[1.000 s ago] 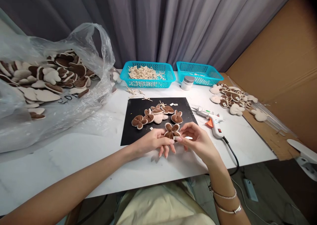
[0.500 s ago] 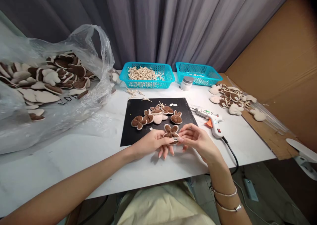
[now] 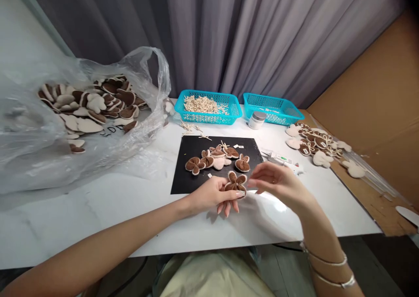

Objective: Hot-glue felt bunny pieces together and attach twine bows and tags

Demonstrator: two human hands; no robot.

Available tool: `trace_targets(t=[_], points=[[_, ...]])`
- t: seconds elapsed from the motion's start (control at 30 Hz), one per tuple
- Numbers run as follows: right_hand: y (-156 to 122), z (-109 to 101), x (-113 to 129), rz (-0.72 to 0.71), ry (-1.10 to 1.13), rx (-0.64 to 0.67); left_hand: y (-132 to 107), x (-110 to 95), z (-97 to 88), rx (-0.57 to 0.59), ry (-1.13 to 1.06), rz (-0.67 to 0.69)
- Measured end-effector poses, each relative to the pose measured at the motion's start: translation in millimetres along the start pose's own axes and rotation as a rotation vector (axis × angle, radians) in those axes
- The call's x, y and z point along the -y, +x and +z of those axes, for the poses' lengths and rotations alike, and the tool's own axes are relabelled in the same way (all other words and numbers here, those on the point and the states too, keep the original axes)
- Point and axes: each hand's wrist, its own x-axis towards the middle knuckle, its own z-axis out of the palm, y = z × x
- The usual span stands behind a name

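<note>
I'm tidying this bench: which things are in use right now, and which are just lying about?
In use: brown-and-cream plush bow piece, pinched by the left hand; right hand close beside it; black mat beneath it.
Lying about: white glue gun; teal plastic basket of cream strings; second teal basket; silver-lidded jar; clear plastic bag of plush pieces; plush pile at right.

The left arm (image 3: 114, 249) and the right arm (image 3: 322, 238) are bare. The right wrist wears two thin bracelets: a fine beaded silver bracelet (image 3: 327, 260) and a plain silver bangle (image 3: 338, 283). The fingers (image 3: 225, 209) of the left hand (image 3: 209, 196) have long, pale pink nails. A pale yellow cloth garment (image 3: 212, 275) covers the lap.
</note>
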Motion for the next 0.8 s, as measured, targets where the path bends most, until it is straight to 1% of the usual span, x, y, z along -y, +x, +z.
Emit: trace_targets(t=[0.1, 0.13, 0.2, 0.23, 0.3, 0.4, 0.47, 0.53, 0.6, 0.7, 0.8], points=[[28, -9, 21, -0.196, -0.378, -0.143, -3, 1, 0.3, 0.027, -0.010, 0.014], [43, -8, 27, -0.250, -0.516, -0.157, -4, 1, 0.2, 0.033, -0.006, 0.024], [77, 0, 33, -0.333, -0.714, -0.115, -5, 1, -0.3, 0.047, 0.009, 0.043], [96, 6, 33, -0.341, -0.788, -0.038, -5, 1, -0.6, 0.055, 0.015, 0.048], [133, 21, 30, -0.350, -0.839, 0.015, -6, 1, -1.5, 0.073, 0.015, 0.044], [179, 46, 21, -0.335, -0.912, 0.046, -6, 2, -3.2, 0.090, -0.008, 0.031], [202, 59, 15, -0.308, -0.954, 0.053, -6, 3, -4.4, 0.096, -0.020, 0.028], [217, 68, 10, -0.279, -0.984, 0.069, -5, 4, -5.6, 0.101, -0.031, 0.029], [227, 73, 8, -0.263, -1.002, 0.091, -5, 5, -6.4, 0.111, -0.045, 0.031], [234, 78, 9, -0.269, -1.020, 0.133, -5, 6, -7.3, 0.121, -0.061, 0.042], [234, 84, 11, -0.276, -1.033, 0.181, -5, 7, -7.9, 0.128, -0.069, 0.039]])
